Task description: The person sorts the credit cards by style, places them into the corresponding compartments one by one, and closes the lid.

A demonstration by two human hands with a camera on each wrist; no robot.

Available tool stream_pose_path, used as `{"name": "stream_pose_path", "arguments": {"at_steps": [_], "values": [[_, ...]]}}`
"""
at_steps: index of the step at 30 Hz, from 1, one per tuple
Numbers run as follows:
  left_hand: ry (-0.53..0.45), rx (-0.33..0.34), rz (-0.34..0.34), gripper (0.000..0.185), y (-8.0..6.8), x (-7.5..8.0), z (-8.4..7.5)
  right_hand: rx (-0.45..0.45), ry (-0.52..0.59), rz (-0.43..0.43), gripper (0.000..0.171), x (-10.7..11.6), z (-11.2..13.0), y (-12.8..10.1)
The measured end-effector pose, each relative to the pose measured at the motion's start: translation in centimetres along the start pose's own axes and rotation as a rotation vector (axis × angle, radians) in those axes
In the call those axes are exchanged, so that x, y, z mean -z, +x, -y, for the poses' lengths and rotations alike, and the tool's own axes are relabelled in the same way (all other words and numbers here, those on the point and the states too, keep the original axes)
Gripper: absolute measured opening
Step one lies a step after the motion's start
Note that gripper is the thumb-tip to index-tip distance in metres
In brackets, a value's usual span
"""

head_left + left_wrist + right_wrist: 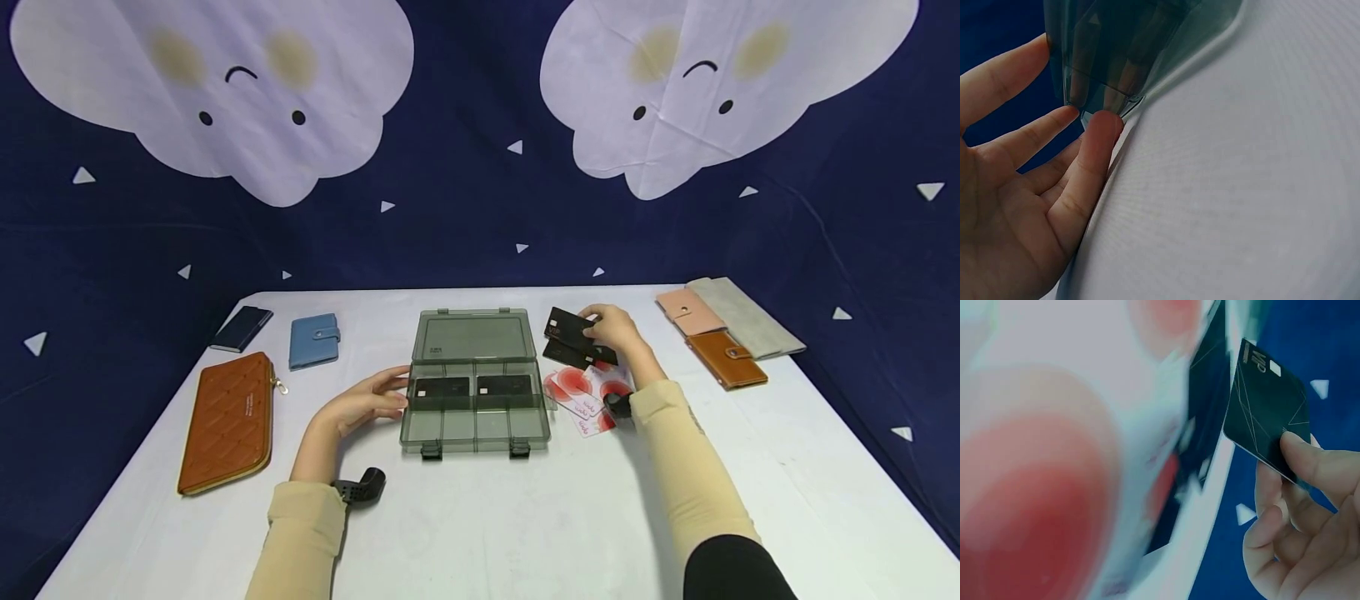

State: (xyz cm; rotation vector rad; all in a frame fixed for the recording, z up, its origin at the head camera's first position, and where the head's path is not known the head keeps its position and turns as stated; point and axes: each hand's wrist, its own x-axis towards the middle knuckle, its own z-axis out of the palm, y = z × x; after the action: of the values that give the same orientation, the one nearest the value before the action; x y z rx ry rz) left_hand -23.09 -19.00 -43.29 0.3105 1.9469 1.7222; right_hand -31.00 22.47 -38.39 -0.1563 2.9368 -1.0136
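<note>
My right hand (611, 327) pinches a black VIP card (1266, 409) between thumb and fingers, raised over other black cards (566, 354) lying on the table. Near my right wrist, several red-and-white cards (576, 402) lie overlapping. At the left side of a clear grey-green compartment box (459, 427), my left hand (363, 404) rests its fingertips and thumb against the wall, fingers fairly straight. The lid (471, 336) of this box is folded back. Inside, one black card (442, 388) lies on the left and another black card (506, 386) on the right.
To the left are a brown quilted zip wallet (227, 423), a blue snap wallet (313, 342) and a dark flat case (242, 327). At the right lie a pink wallet (690, 311), a brown snap wallet (723, 360) and a grey one (750, 321). A navy cloth hangs behind.
</note>
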Motion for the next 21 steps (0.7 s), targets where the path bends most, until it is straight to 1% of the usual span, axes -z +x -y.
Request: {"name": "stream_pose_path", "arguments": {"at_steps": [5, 8, 11, 13, 18, 21], "values": [[0.003, 0.002, -0.001, 0.078, 0.1, 0.0, 0.0, 0.037, 0.146, 0.031, 0.031, 0.0, 1.9, -0.4], [-0.002, 0.001, -0.001, 0.078, 0.1, 0.0, 0.0, 0.083, 0.211, 0.052, 0.03, -0.2, 3.4, -0.6], [-0.005, 0.0, -0.001, 0.078, 0.1, 0.0, 0.0, 0.115, 0.245, 0.085, 0.029, -0.6, 5.2, -1.0], [-0.004, 0.001, -0.001, 0.077, 0.1, -0.1, 0.0, 0.134, 0.245, 0.111, 0.03, -0.9, 6.3, -1.2], [0.002, 0.005, -0.007, 0.077, 0.1, 0.0, 0.0, 0.188, 0.203, 0.196, 0.034, -2.0, 9.4, -1.6], [0.002, 0.006, -0.01, 0.077, 0.0, 0.0, 0.0, 0.205, 0.142, 0.244, 0.029, -3.1, 11.0, -1.8]]}}
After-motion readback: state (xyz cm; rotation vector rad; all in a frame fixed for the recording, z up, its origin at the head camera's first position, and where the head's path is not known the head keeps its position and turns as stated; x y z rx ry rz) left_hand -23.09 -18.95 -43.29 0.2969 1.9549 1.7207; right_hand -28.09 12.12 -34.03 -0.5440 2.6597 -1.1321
